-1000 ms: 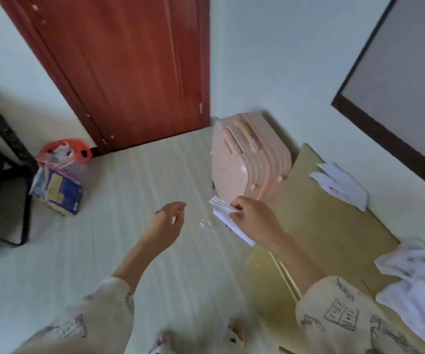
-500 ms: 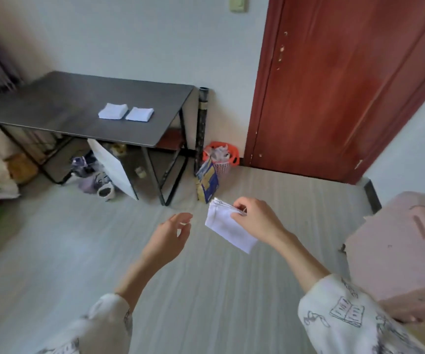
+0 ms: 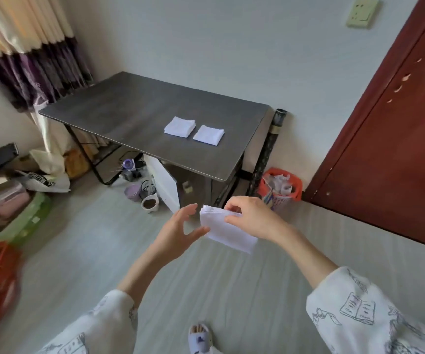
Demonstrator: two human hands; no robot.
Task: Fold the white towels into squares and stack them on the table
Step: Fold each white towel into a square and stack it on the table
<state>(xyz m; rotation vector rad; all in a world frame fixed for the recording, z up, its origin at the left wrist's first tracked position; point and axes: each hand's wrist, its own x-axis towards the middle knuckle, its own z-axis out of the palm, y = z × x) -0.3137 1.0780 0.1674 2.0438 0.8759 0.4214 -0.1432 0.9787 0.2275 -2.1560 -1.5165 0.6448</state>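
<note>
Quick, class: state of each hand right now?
Left hand: open, fingers spread, thumb beside the folded towel.
Right hand: pinches the folded towel.

A dark grey rectangular tabletop (image 3: 129,116) carries two folded white square towels (image 3: 180,127) (image 3: 208,134) lying just beside each other.

I see a home bedroom: purple-and-cream curtains (image 3: 27,47) and a dark rectangular table (image 3: 135,116) beyond my hands.
</note>
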